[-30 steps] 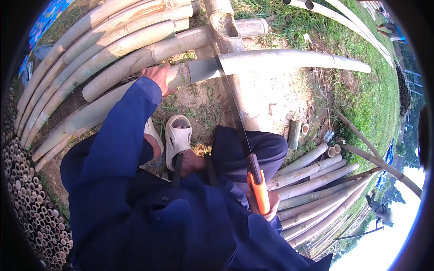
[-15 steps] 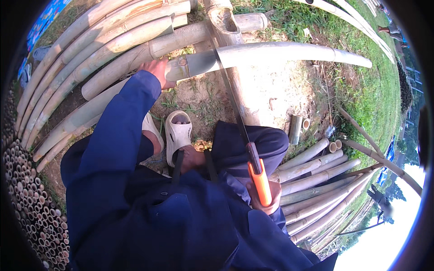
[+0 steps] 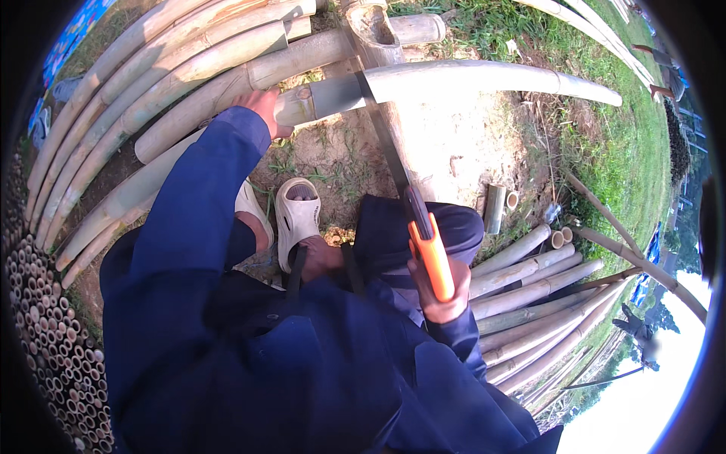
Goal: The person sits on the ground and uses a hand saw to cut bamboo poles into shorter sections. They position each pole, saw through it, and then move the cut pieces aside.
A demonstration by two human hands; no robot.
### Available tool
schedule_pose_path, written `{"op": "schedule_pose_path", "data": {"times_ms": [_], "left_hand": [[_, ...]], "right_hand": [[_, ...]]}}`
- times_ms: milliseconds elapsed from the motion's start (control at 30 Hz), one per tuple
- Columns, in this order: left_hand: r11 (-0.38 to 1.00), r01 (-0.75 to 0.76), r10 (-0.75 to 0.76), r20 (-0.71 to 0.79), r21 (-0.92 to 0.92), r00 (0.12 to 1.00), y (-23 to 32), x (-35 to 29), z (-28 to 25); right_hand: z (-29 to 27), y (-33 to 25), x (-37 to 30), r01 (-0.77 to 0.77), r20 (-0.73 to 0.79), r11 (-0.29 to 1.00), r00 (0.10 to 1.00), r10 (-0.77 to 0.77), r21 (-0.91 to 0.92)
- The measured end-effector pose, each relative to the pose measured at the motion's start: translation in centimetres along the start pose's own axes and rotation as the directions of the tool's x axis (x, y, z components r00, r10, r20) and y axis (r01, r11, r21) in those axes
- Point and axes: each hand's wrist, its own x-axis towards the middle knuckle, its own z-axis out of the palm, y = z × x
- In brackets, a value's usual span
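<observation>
A long pale bamboo pole lies crosswise in front of me, resting over another thick bamboo length. My left hand is wrapped over it close to a node, thumb on the near side. In my right hand, closed round its orange and black handle, is a handsaw. The blade slants away from me and its far part crosses the pole, to the right of my left hand. Whether the teeth have cut into the bamboo I cannot tell. My right forearm is bent close to my right knee.
Several bamboo poles lie side by side at the left, and more poles are stacked at the right. Short cut bamboo pieces sit near my right knee. At the lower left is a pile of bamboo ends. My sandalled foot is below the pole.
My right hand and the saw have moved forward, away from me, so the handle is nearer the pole. My left hand stays on the bamboo.
</observation>
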Motion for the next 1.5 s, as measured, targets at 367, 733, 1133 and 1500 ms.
{"op": "schedule_pose_path", "data": {"times_ms": [367,733,1133,1500], "left_hand": [[1.000,0.007,-0.007,0.015,0.006,1.000,-0.3,0.5,-1.3],[0.999,-0.042,0.042,0.024,-0.012,0.999,-0.6,-0.6,-2.2],[0.999,-0.041,0.040,-0.059,-0.024,0.997,-1.1,0.2,-1.6],[1.000,-0.013,0.014,0.052,-0.016,0.999,0.0,0.1,-2.9]], "right_hand": [[-1.5,0.1,-7.1,0.015,-0.021,0.982,1.000,-0.019,-0.190],[-0.4,0.2,-3.3,-0.092,0.034,0.988,0.995,0.097,-0.128],[1.9,2.0,0.4,-0.037,0.005,0.999,0.999,0.036,0.036],[5.1,2.6,6.5,0.015,-0.041,0.998,0.999,-0.012,0.061]]}}
